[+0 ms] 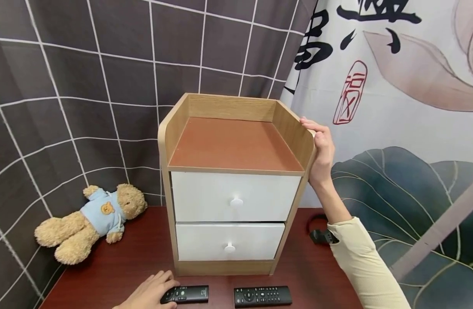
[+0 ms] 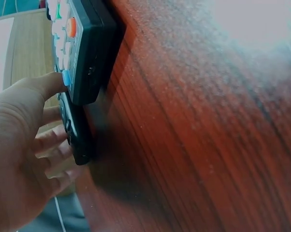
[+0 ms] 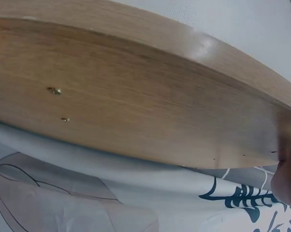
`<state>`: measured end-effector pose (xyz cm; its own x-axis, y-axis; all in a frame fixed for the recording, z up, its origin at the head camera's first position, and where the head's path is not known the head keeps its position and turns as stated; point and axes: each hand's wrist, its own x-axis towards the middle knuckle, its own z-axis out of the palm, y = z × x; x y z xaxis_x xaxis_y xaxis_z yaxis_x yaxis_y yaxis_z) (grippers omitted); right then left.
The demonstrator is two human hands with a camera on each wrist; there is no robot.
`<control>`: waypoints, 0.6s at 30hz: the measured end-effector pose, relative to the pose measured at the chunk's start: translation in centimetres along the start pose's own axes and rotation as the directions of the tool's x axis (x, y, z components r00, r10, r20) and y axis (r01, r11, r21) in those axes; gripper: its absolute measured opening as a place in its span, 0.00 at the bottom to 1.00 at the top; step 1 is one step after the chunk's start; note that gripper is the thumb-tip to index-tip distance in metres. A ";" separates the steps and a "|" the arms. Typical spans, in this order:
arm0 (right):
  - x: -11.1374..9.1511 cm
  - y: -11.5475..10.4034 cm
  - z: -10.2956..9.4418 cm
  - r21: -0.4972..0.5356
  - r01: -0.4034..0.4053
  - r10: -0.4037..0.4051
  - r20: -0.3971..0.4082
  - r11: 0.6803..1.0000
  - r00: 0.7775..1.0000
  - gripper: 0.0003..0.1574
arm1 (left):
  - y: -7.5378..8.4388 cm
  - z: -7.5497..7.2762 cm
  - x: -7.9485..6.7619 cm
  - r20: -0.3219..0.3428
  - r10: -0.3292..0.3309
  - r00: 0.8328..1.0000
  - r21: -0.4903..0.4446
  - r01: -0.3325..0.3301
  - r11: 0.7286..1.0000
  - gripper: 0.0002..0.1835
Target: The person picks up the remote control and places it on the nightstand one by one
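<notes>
In the head view, my left hand [image 1: 153,290] is at the left end of a black remote control [image 1: 191,294], its fingers at the far edge and thumb at the near edge. The left wrist view shows the same remote control [image 2: 77,133] within the fingers, and a thicker dark remote [image 2: 94,53] with coloured buttons overlapping the thumb tip. My right hand [image 1: 322,150] rests against the upper right side panel of a wooden cabinet [image 1: 222,268] with two white drawers. The right wrist view catches part of the hand [image 3: 288,186] at the panel [image 3: 150,96].
Another black remote [image 1: 262,296] lies right of the first on the dark red table [image 1: 140,253]. A teddy bear [image 1: 95,219] in a blue top lies at the left. A grey grid curtain [image 1: 124,81] and a printed white curtain [image 1: 394,124] hang close behind.
</notes>
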<state>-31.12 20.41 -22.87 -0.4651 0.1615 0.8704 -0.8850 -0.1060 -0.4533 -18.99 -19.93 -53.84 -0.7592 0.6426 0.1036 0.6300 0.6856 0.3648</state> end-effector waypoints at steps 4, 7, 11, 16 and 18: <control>0.0 0.1 0.1 0.002 -0.004 0.004 -0.003 1.000 1.000 0.21 | 0.2 -0.1 -0.1 -0.001 -0.015 1.000 0.009 0.015 1.000 0.22; 0.0 0.3 0.2 -0.001 0.005 -0.005 0.001 1.000 1.000 0.21 | 0.2 -0.1 -0.2 -0.021 0.001 1.000 0.031 0.000 1.000 0.22; 0.2 0.3 0.4 0.005 0.007 -0.007 0.006 1.000 1.000 0.21 | 0.3 -0.3 -0.3 -0.056 0.027 0.998 0.046 -0.024 0.999 0.21; 0.2 0.2 0.3 0.015 0.010 -0.010 0.005 1.000 1.000 0.21 | 0.5 -0.7 -0.3 -0.066 0.029 0.997 -0.028 -0.031 0.999 0.19; 0.1 0.2 0.1 0.018 0.003 -0.003 0.009 1.000 1.000 0.21 | 0.8 -1.0 -0.2 -0.053 0.016 0.998 -0.074 -0.020 0.997 0.17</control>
<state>-31.37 20.28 -22.82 -0.4623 0.1532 0.8734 -0.8859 -0.1236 -0.4472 -18.51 -19.91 -52.63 -0.7568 0.6341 0.1586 0.6310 0.6455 0.4303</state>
